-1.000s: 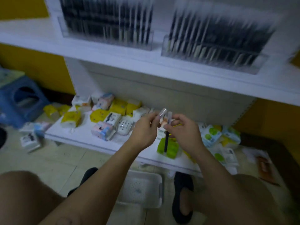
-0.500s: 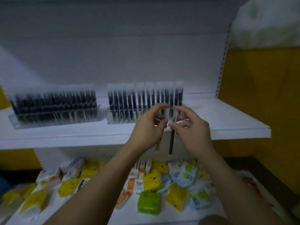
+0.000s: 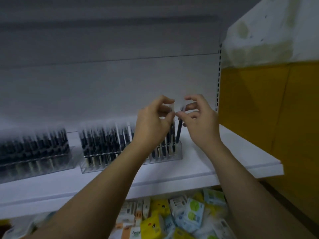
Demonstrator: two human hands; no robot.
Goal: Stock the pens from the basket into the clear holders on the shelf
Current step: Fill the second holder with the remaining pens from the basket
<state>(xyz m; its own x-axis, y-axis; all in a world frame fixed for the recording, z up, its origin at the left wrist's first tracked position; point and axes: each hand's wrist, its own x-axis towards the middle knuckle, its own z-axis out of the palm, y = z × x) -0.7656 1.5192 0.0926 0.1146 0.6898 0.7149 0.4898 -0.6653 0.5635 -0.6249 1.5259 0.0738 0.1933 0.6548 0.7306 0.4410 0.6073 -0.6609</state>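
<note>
Two clear holders stand on the white shelf (image 3: 224, 163), each packed with several dark pens: one at the left (image 3: 34, 157), one in the middle (image 3: 179, 152). My right hand (image 3: 200, 121) pinches the top of a dark pen (image 3: 179, 131) whose lower end stands at the right end of the middle holder. My left hand (image 3: 153, 123) pinches the pale top of another pen (image 3: 172, 107) just to the left, over the same holder. The basket is out of view.
A lower shelf holds several small yellow, white and green packets (image 3: 172, 219). A yellow wall panel (image 3: 269, 109) stands at the right. The shelf's right part beyond the holder is bare white board. A grey back panel (image 3: 103, 83) rises behind the holders.
Both hands rose from below the shelf edge up over the middle holder. The pen in my right hand went from hanging in front of the shelf to standing in the holder's right end.
</note>
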